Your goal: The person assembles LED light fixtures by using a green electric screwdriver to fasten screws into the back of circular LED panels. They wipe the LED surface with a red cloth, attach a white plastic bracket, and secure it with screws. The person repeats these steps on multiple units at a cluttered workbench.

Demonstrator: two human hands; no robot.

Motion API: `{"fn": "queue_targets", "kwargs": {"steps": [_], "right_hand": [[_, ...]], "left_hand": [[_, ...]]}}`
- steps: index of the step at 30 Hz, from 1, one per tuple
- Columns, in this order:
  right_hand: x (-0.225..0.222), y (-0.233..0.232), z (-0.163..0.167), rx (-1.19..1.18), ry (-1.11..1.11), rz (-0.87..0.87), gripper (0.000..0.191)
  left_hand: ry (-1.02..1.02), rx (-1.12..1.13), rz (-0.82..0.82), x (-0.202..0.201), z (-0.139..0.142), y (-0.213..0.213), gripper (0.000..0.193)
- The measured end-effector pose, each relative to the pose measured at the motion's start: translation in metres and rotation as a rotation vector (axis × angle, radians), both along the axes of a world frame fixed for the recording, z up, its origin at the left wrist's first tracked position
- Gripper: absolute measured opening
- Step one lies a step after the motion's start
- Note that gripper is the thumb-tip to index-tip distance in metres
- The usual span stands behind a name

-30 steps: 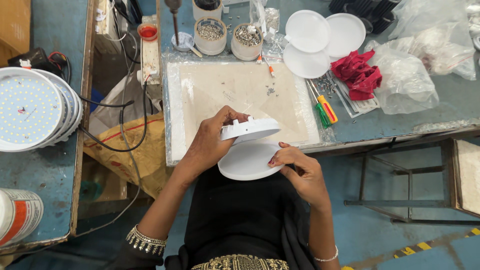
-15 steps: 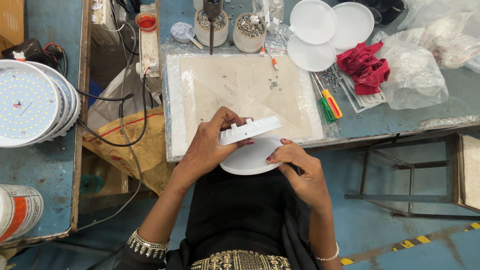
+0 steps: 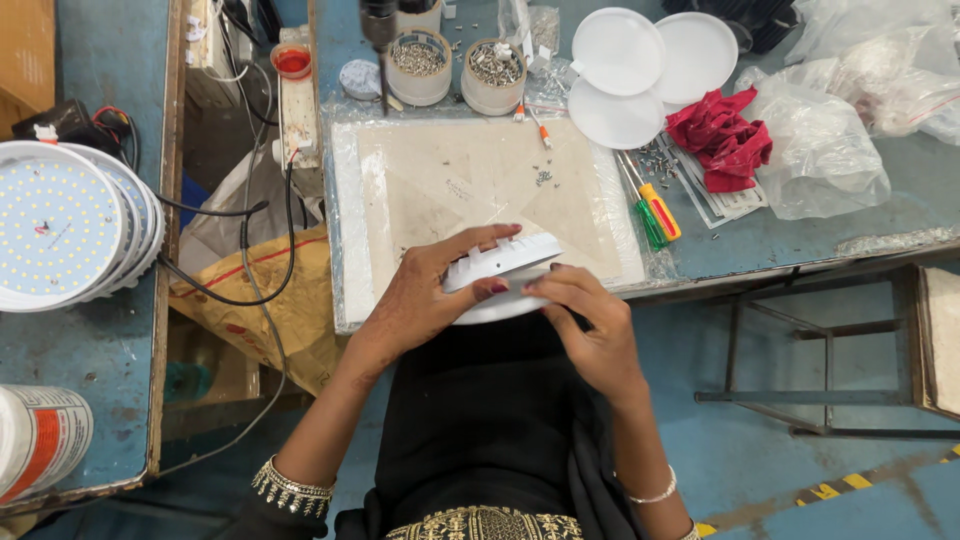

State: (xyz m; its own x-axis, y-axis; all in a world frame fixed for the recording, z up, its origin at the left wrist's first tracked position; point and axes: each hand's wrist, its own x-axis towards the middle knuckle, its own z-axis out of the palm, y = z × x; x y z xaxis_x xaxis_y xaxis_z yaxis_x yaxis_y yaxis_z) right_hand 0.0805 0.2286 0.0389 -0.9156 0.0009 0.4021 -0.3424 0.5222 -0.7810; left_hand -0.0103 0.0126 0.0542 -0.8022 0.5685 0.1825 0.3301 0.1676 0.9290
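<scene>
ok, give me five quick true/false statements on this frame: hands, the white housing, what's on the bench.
1. Both hands hold the round white housing. True: the left hand grips it from the left, the right hand from the right.
2. The housing lies flat on the work mat. False: it is held at the mat's near edge, tilted.
3. Two screwdrivers lie right of the mat. True: one green-handled, one orange and yellow.
4. The red cloth is in the right hand. False: it lies on the bench by the clear plastic bags.
5. The stacked LED panels sit right of the mat. False: they are on the table at far left.
</scene>
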Motion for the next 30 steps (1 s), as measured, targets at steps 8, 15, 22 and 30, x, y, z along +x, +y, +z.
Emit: {"fn": "queue_targets", "kwargs": {"steps": [8,15,22,30], "right_hand": [[-0.022,-0.031,-0.03,0.168,0.411,-0.283,0.038],[-0.031,-0.041,-0.054,-0.005,0.46,-0.277,0.05],[-0.034,-0.04,-0.057,-0.028,0.428,-0.274,0.049],[-0.029,-0.036,-0.063,-0.08,0.411,-0.263,0.053]], "left_hand": [[0.04,0.164,-0.047,-0.005,-0.006,-0.001,0.056],[0.005,0.127,-0.008,0.001,-0.005,0.004,0.067],[0.014,0.117,0.03,0.0,-0.005,0.007,0.062],[0.139,0.113,0.075,0.006,-0.013,0.014,0.05]]}}
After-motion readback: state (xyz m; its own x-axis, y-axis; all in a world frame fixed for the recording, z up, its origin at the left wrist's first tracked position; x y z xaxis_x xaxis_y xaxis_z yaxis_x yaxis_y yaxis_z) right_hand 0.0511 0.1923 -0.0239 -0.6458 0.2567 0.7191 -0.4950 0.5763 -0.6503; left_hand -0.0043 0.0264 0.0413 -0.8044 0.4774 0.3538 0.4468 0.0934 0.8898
